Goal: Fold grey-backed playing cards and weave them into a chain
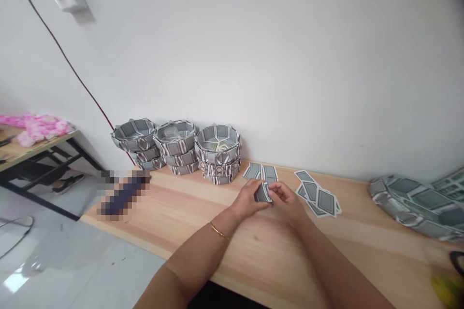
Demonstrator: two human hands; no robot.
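Note:
Above the middle of the wooden table, both my hands are on one grey, white-bordered playing card [263, 193]. My left hand [249, 199] grips it from the left, its thumb and fingers at the card's edges. My right hand [288, 201] pinches its right edge. I cannot tell whether it is one card or several together. Just behind my hands lie loose playing cards [270, 172]. To the right of my right hand is an overlapping spread of more such cards [325, 201].
Stacked bowls made of folded cards stand along the wall: a left stack [135, 142], a middle one [177, 145] and a right one [218, 149]. A larger card-made piece [409, 203] lies at the right. A blurred dark object [125, 195] is on the table's left end. Pink material [43, 127] covers another table.

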